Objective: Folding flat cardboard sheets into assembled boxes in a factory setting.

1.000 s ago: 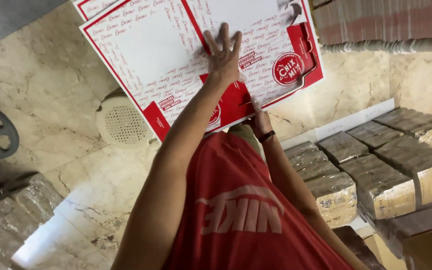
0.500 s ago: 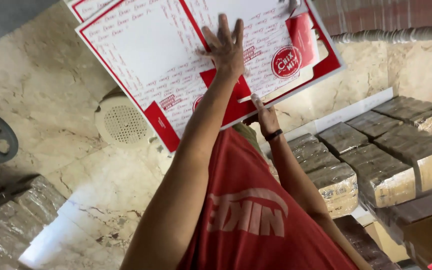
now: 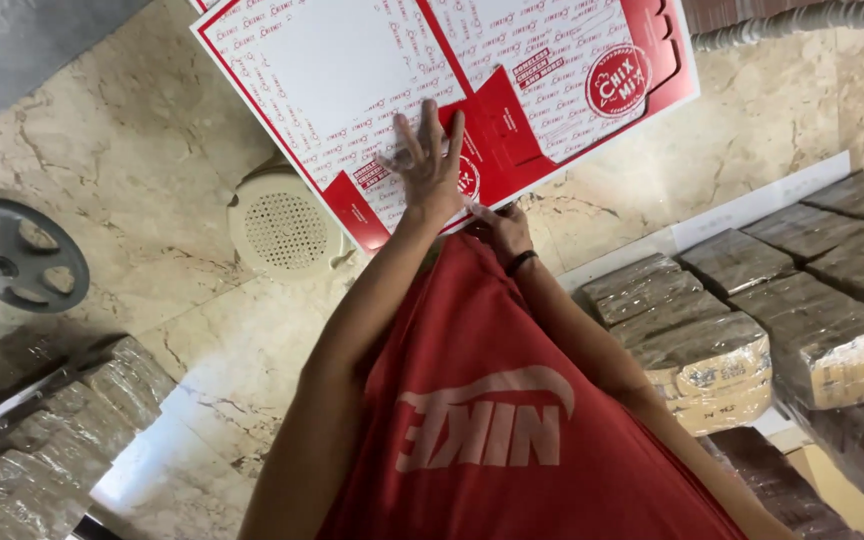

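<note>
I saw the left hand [image 3: 430, 165] pressed flat, fingers spread, steadying the flat red-and-white carton blank [image 3: 432, 90] over the marble floor [image 3: 132, 170]. The right hand [image 3: 500, 228] pinched its near edge. Wrapped bundles [image 3: 752, 300] lay to the right.

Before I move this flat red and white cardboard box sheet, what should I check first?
1. Left hand spread flat on the flat red and white cardboard box sheet: ok.
2. Right hand at the sheet's near edge: ok; firmness of grip: cannot tell.
3. Sheet unfolded, no flaps raised: ok.
4. Sheet clear of the round cream perforated cover: not ok, its corner overlaps it.
5. Sheet clear of the plastic-wrapped brown bundles: ok.
</note>
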